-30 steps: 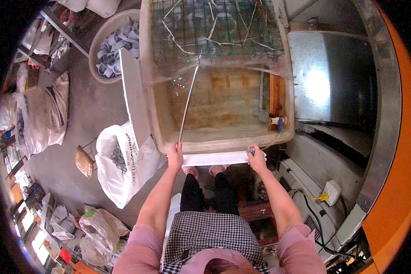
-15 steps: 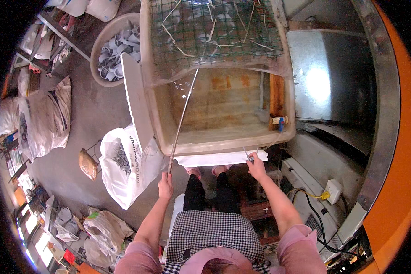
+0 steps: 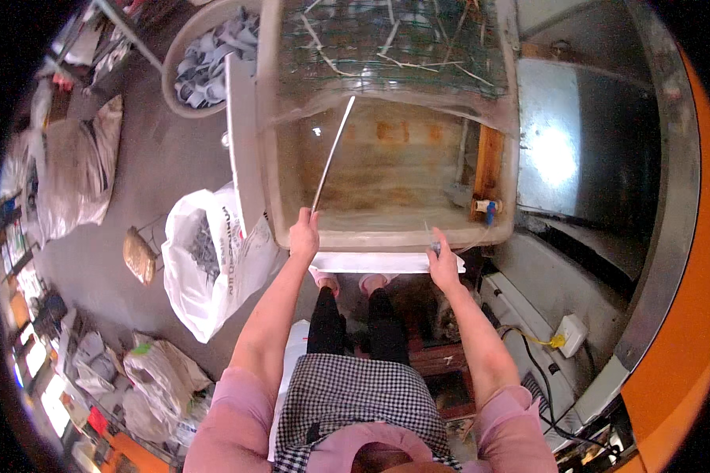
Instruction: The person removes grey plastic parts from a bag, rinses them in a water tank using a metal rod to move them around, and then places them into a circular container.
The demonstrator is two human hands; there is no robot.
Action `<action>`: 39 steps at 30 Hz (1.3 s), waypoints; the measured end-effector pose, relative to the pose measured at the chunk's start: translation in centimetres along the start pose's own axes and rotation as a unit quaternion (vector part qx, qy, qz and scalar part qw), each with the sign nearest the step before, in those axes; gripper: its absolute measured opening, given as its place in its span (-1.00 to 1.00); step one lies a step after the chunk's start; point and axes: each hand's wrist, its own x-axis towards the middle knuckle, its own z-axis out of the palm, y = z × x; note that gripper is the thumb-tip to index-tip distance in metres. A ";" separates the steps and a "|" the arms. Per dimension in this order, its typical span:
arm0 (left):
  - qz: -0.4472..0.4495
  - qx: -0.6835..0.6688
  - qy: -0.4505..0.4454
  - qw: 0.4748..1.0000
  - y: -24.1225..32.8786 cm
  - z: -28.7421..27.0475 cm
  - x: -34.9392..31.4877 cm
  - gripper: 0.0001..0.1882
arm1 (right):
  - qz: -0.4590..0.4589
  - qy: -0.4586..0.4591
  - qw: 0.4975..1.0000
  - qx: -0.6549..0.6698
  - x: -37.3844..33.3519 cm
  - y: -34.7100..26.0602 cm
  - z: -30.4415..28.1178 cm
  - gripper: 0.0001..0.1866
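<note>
My left hand point(image 3: 304, 235) is closed around the lower end of a long thin metal rod point(image 3: 334, 154). The rod slants away over a large pale plastic tub point(image 3: 402, 239), its far tip close to the green netting point(image 3: 402, 47). At the tub's near right edge, my right hand point(image 3: 443, 260) is closed on a small greyish tool point(image 3: 433, 246) with a thin point; its kind is too small to make out. Brownish, clear-looking water point(image 3: 386, 173) appears to fill the near part of the tub.
A white board point(image 3: 243, 142) stands along the tub's left side, beside an open white sack point(image 3: 193, 272). Farther left is a round basin point(image 3: 173, 87) of grey pieces. A blue-handled valve point(image 3: 489, 207) sits inside the tub's right wall. Cables point(image 3: 548, 398) hang at right.
My left hand has moved forward with the rod, from below the tub's near edge to over it. My right hand has shifted slightly forward, still closed on the small tool.
</note>
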 end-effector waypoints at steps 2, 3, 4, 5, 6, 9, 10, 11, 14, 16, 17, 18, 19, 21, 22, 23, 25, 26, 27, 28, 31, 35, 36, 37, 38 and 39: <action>-0.046 0.032 -0.042 0.998 -1.1 -1.2 -1.8 -0.75 | -0.057 0.001 0.998 -0.035 -0.2 -2.4 -0.4 -0.32; -0.058 0.053 -0.047 0.996 -2.2 -2.0 -3.5 -0.74 | -0.093 0.002 0.995 -0.041 -0.4 -3.8 -0.4 -0.23; -0.076 0.072 -0.055 0.993 -3.5 -2.8 -5.5 -0.74 | -0.061 -0.021 0.997 -0.039 -0.6 -5.2 -0.5 -0.19; -0.096 0.087 -0.061 0.990 -4.8 -3.4 -7.2 -0.74 | -0.033 -0.040 0.998 -0.028 -0.9 -6.5 -0.4 -0.16; -0.126 0.138 -0.097 0.978 -6.0 -3.9 -8.3 -0.73 | -0.003 -0.057 0.998 -0.020 -1.2 -7.8 -0.2 -0.12; -0.175 0.124 -0.105 0.971 -9.4 -4.0 -9.9 -0.72 | 0.042 -0.031 0.984 0.169 -1.4 -10.8 2.5 -0.16; -0.188 0.110 -0.118 0.969 -10.5 -3.7 -9.9 -0.71 | 0.033 -0.022 0.975 0.218 -1.6 -11.4 3.6 -0.22; -0.206 0.094 -0.104 0.969 -11.4 -3.1 -9.5 -0.72 | 0.037 -0.054 0.970 0.232 -1.2 -12.0 4.7 -0.30; -0.265 0.083 -0.095 0.956 -13.9 -0.9 -9.0 -0.71 | 0.045 -0.120 0.943 0.307 -1.0 -13.6 8.4 -0.64; -0.319 0.110 -0.105 0.936 -15.7 0.0 -8.8 -0.72 | 0.040 -0.142 0.938 0.314 -1.6 -15.3 10.5 -0.65; -0.342 0.121 -0.126 0.923 -16.5 0.2 -8.7 -0.72 | 0.062 -0.141 0.939 0.307 -2.0 -16.6 11.4 -0.65; -0.369 0.107 -0.144 0.912 -17.3 0.1 -8.8 -0.69 | 0.047 -0.165 0.929 0.327 -2.6 -18.2 12.4 -0.65; -0.375 0.092 -0.146 0.911 -18.1 -0.1 -8.9 -0.70 | 0.048 -0.183 0.921 0.340 -3.5 -19.9 13.5 -0.66; -0.384 0.069 -0.175 0.904 -19.5 -0.5 -9.4 -0.71 | 0.046 -0.221 0.911 0.345 -5.8 -23.5 15.3 -0.65; -0.364 0.063 -0.177 0.912 -20.1 -0.7 -9.8 -0.71 | 0.029 -0.241 0.895 0.375 -7.0 -25.5 16.7 -0.63; -0.344 0.061 -0.193 0.917 -20.7 -0.9 -10.3 -0.70 | 0.040 -0.284 0.856 0.429 -8.1 -27.3 18.0 -0.63; -0.301 0.070 -0.171 0.935 -22.1 -0.8 -11.5 -0.67 | 0.044 -0.281 0.855 0.434 -9.6 -31.0 21.9 -0.62; -0.274 0.079 -0.135 0.949 -22.7 -0.5 -12.3 -0.65 | 0.083 -0.321 0.814 0.476 -10.1 -32.3 23.4 -0.62; -0.259 0.077 -0.134 0.953 -23.5 -0.2 -12.2 -0.63 | 0.062 -0.304 0.807 0.502 -10.7 -33.6 25.4 -0.62; -0.244 0.075 -0.134 0.958 -24.2 0.1 -12.2 -0.61 | 0.077 -0.266 0.810 0.517 -11.0 -35.3 28.2 -0.63; -0.266 0.059 -0.251 0.929 -26.0 0.6 -10.9 -0.55 | 0.005 -0.233 0.909 0.345 -10.6 -38.6 33.3 -0.33; -0.222 0.114 -0.187 0.950 -25.4 0.4 -10.2 -0.66 | -0.119 -0.309 0.938 0.102 -11.7 -39.0 33.4 -0.23; -0.206 0.157 -0.172 0.950 -24.9 0.2 -10.1 -0.67 | -0.162 -0.306 0.924 0.163 -12.1 -38.0 32.2 -0.30; -0.172 0.151 -0.169 0.959 -24.5 0.0 -10.1 -0.66 | -0.197 -0.308 0.904 0.221 -12.5 -36.7 30.7 -0.37; -0.144 0.149 -0.182 0.961 -24.2 -0.3 -9.9 -0.65 | -0.191 -0.300 0.908 0.222 -12.7 -35.4 29.4 -0.43; -0.125 0.158 -0.182 0.962 -24.1 -0.8 -9.7 -0.64 | -0.187 -0.288 0.910 0.231 -12.6 -33.8 27.9 -0.49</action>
